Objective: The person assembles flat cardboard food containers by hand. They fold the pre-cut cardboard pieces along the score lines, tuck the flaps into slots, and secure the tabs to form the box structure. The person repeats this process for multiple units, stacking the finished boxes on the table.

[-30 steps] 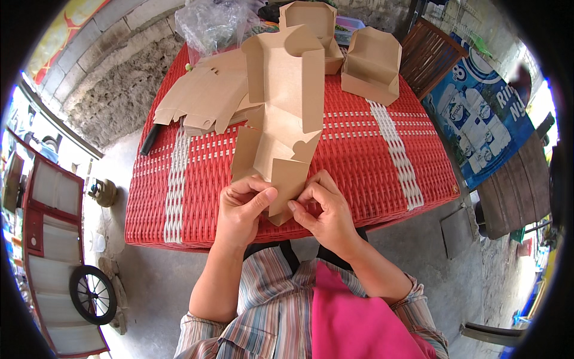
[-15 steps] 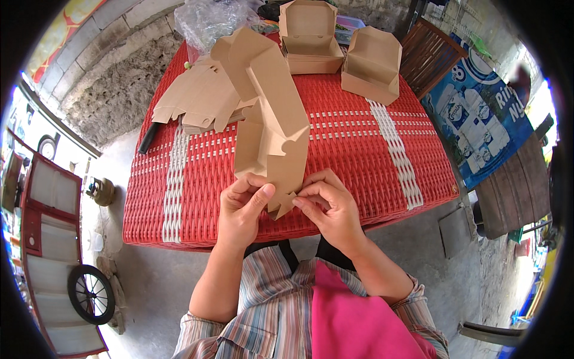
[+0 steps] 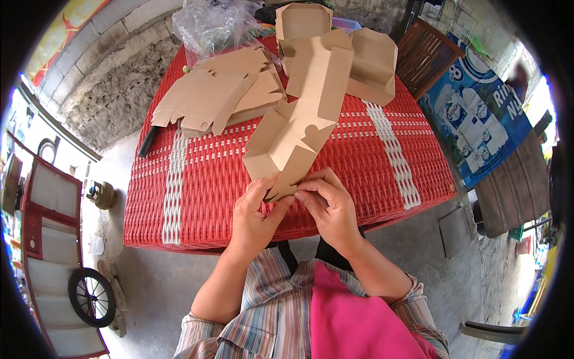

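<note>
Outdoor spot, concrete ground w/ a rough stone wall at the back; a red woven table (image 3: 197,197) w/ two white stripes is seen in the middle and is used as the landmark here.

A half-folded brown cardboard box (image 3: 302,125) is held above the table's near edge, tilted, its long lid part pointing toward the far side. Its lower corner flap is pinched by both hands just over the near edge. The left hand (image 3: 254,212) is closed on the flap from the left, thumb on top, fingers under. The right hand (image 3: 329,206) is clamped on the same flap from the right, fingertips (image 3: 305,192) pressed on the cardboard edge. The two hands are nearly touching.

On the table's far-left part a stack of flat unfolded box blanks (image 3: 218,96) is laid. At the far edge, two finished boxes are set: one open (image 3: 299,24) and one w/ lid shut (image 3: 373,66), just beside it. A clear plastic bag (image 3: 209,27) is seen at the far-left corner. A dark tube-like item (image 3: 147,142) lies at the left edge; kind can't be told.

Left of the table, a red-and-white cart w/ a wheel (image 3: 89,296) is parked. Right of the table, a blue printed banner (image 3: 478,113) is seen.
</note>
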A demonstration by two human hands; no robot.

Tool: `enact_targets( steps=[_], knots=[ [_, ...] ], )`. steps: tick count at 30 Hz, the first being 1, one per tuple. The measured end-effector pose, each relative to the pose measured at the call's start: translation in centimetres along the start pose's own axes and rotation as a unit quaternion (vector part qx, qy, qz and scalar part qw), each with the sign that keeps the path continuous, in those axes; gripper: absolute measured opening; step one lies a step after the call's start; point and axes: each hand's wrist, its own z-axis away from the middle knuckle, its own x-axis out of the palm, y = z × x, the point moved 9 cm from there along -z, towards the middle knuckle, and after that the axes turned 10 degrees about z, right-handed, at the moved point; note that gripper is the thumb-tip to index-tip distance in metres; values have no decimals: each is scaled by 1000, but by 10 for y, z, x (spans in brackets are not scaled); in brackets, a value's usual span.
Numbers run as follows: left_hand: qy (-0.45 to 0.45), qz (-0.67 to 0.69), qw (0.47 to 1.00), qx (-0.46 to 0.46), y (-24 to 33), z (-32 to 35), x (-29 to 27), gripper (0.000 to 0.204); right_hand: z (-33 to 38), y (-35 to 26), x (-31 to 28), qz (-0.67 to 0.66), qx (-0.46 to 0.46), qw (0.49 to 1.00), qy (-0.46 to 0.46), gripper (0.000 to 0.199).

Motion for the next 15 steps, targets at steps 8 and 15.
enact_targets(
  steps=[8, 15],
  knots=[
    [12, -29, 999, 22, 9, 3, 0, 46, 6, 17, -1, -139, 34, 989, 42, 27],
    [9, -85, 996, 4, 14, 2, -1, 40, 13, -1, -18, 8, -18, 995, 97, 37]
  ],
)
